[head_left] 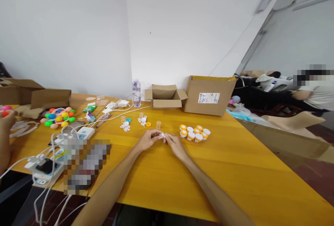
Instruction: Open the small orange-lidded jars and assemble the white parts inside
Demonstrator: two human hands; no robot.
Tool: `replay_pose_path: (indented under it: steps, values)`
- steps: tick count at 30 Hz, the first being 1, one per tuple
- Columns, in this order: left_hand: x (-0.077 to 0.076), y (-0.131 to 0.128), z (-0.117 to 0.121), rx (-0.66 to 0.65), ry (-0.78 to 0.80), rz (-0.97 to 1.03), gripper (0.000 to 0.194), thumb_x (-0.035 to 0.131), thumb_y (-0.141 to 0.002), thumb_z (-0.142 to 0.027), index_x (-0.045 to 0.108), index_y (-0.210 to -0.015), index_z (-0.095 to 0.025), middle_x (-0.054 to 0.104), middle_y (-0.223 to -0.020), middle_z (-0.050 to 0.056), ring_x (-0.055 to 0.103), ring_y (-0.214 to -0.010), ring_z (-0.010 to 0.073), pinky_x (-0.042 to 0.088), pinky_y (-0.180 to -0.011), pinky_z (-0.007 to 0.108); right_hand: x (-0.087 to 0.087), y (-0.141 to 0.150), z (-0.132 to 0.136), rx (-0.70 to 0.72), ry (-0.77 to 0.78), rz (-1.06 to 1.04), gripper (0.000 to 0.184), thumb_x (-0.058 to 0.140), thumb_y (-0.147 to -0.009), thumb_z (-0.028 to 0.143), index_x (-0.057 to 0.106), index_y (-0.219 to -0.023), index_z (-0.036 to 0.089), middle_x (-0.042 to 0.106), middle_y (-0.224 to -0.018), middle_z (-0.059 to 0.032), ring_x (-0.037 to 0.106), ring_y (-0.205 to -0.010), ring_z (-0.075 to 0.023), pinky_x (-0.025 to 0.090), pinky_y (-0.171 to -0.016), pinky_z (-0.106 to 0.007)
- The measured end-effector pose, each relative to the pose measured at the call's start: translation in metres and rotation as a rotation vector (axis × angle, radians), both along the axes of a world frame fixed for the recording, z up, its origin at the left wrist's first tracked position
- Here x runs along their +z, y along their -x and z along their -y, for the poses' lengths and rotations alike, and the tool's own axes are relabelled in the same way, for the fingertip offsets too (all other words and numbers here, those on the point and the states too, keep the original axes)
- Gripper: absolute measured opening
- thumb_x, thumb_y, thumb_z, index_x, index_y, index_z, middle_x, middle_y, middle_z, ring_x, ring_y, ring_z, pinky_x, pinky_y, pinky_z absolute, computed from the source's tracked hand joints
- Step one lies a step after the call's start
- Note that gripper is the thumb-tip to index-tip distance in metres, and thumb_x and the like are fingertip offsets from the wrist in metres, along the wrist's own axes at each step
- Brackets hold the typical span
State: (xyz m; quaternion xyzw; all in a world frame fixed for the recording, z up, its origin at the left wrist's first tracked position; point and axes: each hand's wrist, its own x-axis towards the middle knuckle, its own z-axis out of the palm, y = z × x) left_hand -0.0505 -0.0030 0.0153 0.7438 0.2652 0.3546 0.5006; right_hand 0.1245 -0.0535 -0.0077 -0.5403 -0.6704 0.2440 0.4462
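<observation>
My left hand (pixel 149 139) and my right hand (pixel 174 144) meet over the table, fingers closed on a small white piece with dark printed marks (pixel 162 135). Its exact kind is too small to make out. Just beyond them stands a small clear cup (pixel 158 125). An orange ring-shaped lid (pixel 148 124) lies to its left, beside a pile of white printed pieces (pixel 142 120). Farther left are a second such pile (pixel 125 126) and a teal lid (pixel 128 120). Right of my hands, several small tubs with white or orange lids (pixel 194 134) stand grouped.
An open carton (pixel 167 103) and a taped box (pixel 208 97) stand by the wall, near a water bottle (pixel 136 94). Left are colourful balls (pixel 58 116), power strips (pixel 85 134) with loose cables, and another person's arm (pixel 4 139). A person (pixel 317 95) sits far right.
</observation>
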Motion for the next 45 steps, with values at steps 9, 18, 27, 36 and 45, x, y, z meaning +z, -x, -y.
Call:
replay_pose_path:
  steps: [9,18,27,36,45]
  values:
    - [0.002,0.008,-0.007,0.28,-0.242,-0.066,0.016,0.066,-0.086,-0.032,0.075,-0.093,-0.021,0.065,-0.08,0.001,0.057,-0.075,0.0155,0.048,-0.076,0.029,0.004,-0.001,0.001,0.034,0.006,-0.054,0.057,0.035,-0.096,0.065,0.061,-0.069,0.022,0.068,-0.073,-0.0037,0.061,-0.073,-0.0207,0.049,-0.076,-0.032]
    - [-0.003,0.018,-0.015,0.364,-0.339,-0.223,0.011,0.063,-0.085,-0.026,0.074,-0.088,-0.023,0.066,-0.089,0.004,0.062,-0.085,0.0202,0.053,-0.088,0.036,-0.003,0.002,0.001,-0.043,-0.067,0.142,0.026,0.053,-0.095,0.04,0.07,-0.084,0.025,0.072,-0.087,-0.003,0.063,-0.086,-0.0215,0.045,-0.08,-0.033]
    - [-0.01,0.018,-0.012,0.335,-0.471,-0.341,0.016,0.06,-0.087,-0.022,0.075,-0.091,-0.025,0.068,-0.095,0.007,0.063,-0.104,0.026,0.049,-0.102,0.04,-0.006,0.001,0.002,-0.133,-0.08,0.295,0.013,0.061,-0.088,0.023,0.073,-0.089,0.028,0.07,-0.096,-0.0046,0.062,-0.095,-0.0243,0.044,-0.083,-0.036]
    - [-0.008,0.018,-0.009,0.338,-0.555,-0.379,0.02,0.057,-0.088,-0.019,0.071,-0.1,-0.024,0.065,-0.105,0.007,0.061,-0.108,0.0242,0.05,-0.1,0.037,-0.003,0.002,0.004,-0.154,-0.077,0.307,0.01,0.062,-0.088,0.022,0.071,-0.087,0.027,0.069,-0.095,-0.0045,0.062,-0.094,-0.0238,0.045,-0.083,-0.037]
    - [0.0,0.018,0.001,0.211,-0.617,-0.406,0.021,0.057,-0.085,-0.015,0.066,-0.102,-0.024,0.065,-0.108,0.007,0.058,-0.109,0.0251,0.046,-0.102,0.04,-0.001,0.003,0.006,-0.142,-0.11,0.286,0.012,0.058,-0.09,0.022,0.07,-0.089,0.026,0.069,-0.095,-0.0049,0.062,-0.093,-0.0233,0.047,-0.084,-0.036]
